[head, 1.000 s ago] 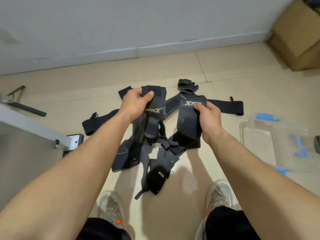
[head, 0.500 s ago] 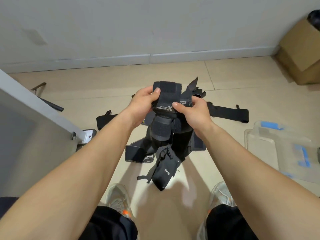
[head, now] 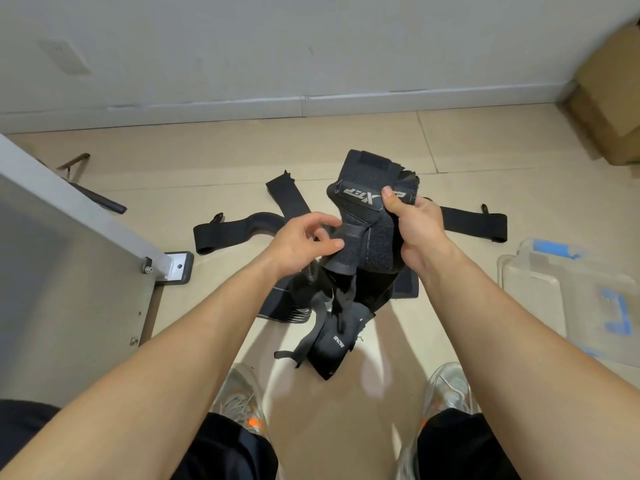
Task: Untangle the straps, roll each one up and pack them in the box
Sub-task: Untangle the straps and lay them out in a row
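A tangled bundle of black straps [head: 372, 199] with a grey logo hangs above the floor. My right hand [head: 417, 225] grips its top edge, thumb over the logo band. My left hand [head: 304, 237] is lower and to the left, its thumb and curled fingers pinching a narrower band in the middle of the bundle. The bundle's lower ends [head: 330, 348] dangle near the floor between my shoes. One loose strap [head: 235, 230] lies flat on the floor to the left, another strap [head: 474, 223] to the right. The clear plastic box [head: 540, 289] with blue tape stands at the right.
A grey metal panel with a foot plate [head: 176, 268] fills the left side. Cardboard boxes [head: 613, 98] stand in the far right corner by the wall. My two shoes [head: 239, 400] are at the bottom on the tiled floor.
My left hand let go of the bundle's top and dropped to its middle. My right hand stayed on the logo band, holding the bundle up.
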### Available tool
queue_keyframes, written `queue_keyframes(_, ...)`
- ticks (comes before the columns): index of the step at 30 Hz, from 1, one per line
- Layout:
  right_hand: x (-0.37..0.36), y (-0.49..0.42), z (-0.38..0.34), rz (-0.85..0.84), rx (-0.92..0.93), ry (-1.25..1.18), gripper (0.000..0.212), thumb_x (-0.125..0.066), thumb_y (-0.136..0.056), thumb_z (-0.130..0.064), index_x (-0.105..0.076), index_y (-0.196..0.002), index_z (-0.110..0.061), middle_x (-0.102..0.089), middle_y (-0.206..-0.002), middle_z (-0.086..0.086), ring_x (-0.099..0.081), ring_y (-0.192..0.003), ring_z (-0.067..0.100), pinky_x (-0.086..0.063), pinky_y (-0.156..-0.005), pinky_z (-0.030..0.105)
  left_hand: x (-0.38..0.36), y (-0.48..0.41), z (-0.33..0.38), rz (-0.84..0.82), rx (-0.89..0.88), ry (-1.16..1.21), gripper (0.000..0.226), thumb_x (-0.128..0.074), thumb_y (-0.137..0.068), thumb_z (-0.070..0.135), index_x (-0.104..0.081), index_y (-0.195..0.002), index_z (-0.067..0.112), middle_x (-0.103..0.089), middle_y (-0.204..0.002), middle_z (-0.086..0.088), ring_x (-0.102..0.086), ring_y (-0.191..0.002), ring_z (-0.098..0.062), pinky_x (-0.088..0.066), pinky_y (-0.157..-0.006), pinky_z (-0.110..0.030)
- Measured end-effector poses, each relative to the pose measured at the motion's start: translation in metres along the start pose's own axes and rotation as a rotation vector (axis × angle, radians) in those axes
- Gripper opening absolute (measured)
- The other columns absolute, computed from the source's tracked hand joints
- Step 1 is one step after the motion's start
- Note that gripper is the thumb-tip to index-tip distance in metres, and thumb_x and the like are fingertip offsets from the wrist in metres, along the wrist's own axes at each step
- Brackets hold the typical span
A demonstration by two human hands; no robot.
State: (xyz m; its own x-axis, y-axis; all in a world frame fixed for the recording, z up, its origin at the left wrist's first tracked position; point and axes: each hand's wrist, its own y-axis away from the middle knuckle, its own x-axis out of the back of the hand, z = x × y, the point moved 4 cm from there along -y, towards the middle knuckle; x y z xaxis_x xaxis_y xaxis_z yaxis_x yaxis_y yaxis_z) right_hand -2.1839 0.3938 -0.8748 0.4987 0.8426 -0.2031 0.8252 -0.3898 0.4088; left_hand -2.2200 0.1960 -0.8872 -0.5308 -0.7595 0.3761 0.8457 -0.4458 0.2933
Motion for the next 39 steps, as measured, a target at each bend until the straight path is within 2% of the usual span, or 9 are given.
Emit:
queue_keyframes(3,-0.003,0.001,0.003,-0.015,-0.043,-0.026,0.023,-0.073,-0.095,-0.022,-0.074,-0.107,-0.003,-0.079,-0.099,0.012,-0.077,-0.094,0.029,-0.06,-0.088,0.045,-0.002,-0.002,0.0,0.009,-0.025,-0.043,0.049,-0.081,-0.086,0.027,-0.061,-0.129,0.034,-0.06,-0.076,0.008,-0.049,-0.06,0.0,-0.041,-0.074,-0.024)
queue_keyframes(13,-0.002,0.002,0.006,0.112,-0.042,-0.06,0.011,-0.077,-0.092,-0.021,-0.075,-0.095,-0.01,-0.08,-0.091,0.008,-0.078,-0.089,0.027,-0.061,-0.089,0.046,-0.011,0.002,0.008,-0.004,-0.122,-0.357,0.027,-0.082,-0.08,0.031,-0.058,-0.072,0.023,-0.05,-0.079,0.007,-0.047,-0.072,-0.012,-0.045,-0.074,-0.037)
queue_keyframes(17,-0.003,0.004,0.009,0.17,-0.03,-0.016,0.017,-0.079,-0.09,-0.023,-0.075,-0.098,-0.008,-0.079,-0.094,0.006,-0.076,-0.094,0.026,-0.059,-0.094,0.046,0.005,0.008,0.002,-0.08,0.032,-0.31,0.026,-0.078,-0.084,0.023,-0.056,-0.072,0.014,-0.046,-0.07,0.004,-0.043,-0.066,-0.012,-0.037,-0.067,-0.031)
queue_keyframes(21,-0.009,0.002,0.016,0.229,-0.033,-0.008,0.038,-0.083,-0.085,-0.029,-0.072,-0.114,-0.006,-0.076,-0.111,0.008,-0.071,-0.108,0.028,-0.056,-0.1,0.044,0.026,0.012,-0.017,-0.139,0.199,-0.201,0.027,-0.069,-0.093,0.023,-0.057,-0.087,0.0,-0.056,-0.078,-0.005,-0.056,-0.069,-0.014,-0.052,-0.065,-0.028)
queue_keyframes(26,-0.021,0.002,0.024,0.25,-0.048,-0.015,0.069,-0.082,-0.081,-0.037,-0.058,-0.138,-0.005,-0.064,-0.138,0.01,-0.061,-0.127,0.03,-0.048,-0.11,0.047,0.028,0.016,-0.034,-0.187,0.358,-0.152,0.021,-0.062,-0.098,0.024,-0.051,-0.086,0.011,-0.049,-0.07,-0.011,-0.054,-0.051,-0.021,-0.055,-0.055,-0.031)
queue_keyframes(30,-0.022,0.003,0.029,0.306,-0.062,-0.019,0.058,-0.077,-0.089,-0.032,-0.057,-0.135,-0.003,-0.065,-0.133,0.007,-0.062,-0.123,0.029,-0.048,-0.11,0.042,0.031,0.017,-0.038,-0.102,0.341,-0.401,0.024,-0.054,-0.102,0.026,-0.052,-0.083,0.011,-0.054,-0.067,-0.01,-0.057,-0.053,-0.024,-0.055,-0.055,-0.031)
queue_keyframes(33,-0.009,0.006,0.001,0.381,-0.044,-0.064,0.042,-0.072,-0.095,-0.027,-0.054,-0.126,-0.006,-0.064,-0.119,0.006,-0.064,-0.106,0.026,-0.052,-0.101,0.041,0.047,0.031,-0.066,-0.083,0.454,-0.793,0.026,-0.05,-0.102,0.026,-0.065,-0.106,0.006,-0.067,-0.087,-0.012,-0.069,-0.076,-0.033,-0.059,-0.072,-0.035)
queue_keyframes(36,0.001,0.002,-0.037,0.246,0.015,-0.013,0.024,-0.076,-0.092,-0.024,-0.07,-0.109,-0.008,-0.077,-0.101,0.009,-0.075,-0.092,0.027,-0.062,-0.087,0.045,0.052,0.038,-0.089,0.024,0.6,-0.627,0.024,-0.06,-0.097,0.027,-0.067,-0.098,0.005,-0.069,-0.079,-0.014,-0.074,-0.066,-0.032,-0.065,-0.066,-0.042)
queue_keyframes(39,-0.01,0.005,-0.043,0.108,0.054,0.172,0.017,-0.078,-0.09,-0.025,-0.075,-0.099,-0.011,-0.08,-0.088,0.006,-0.078,-0.081,0.024,-0.063,-0.075,0.039,0.042,0.022,-0.074,0.098,0.513,-0.499,0.03,-0.072,-0.088,0.041,-0.063,-0.092,0.012,-0.072,-0.082,-0.01,-0.073,-0.07,-0.03,-0.062,-0.061,-0.038)
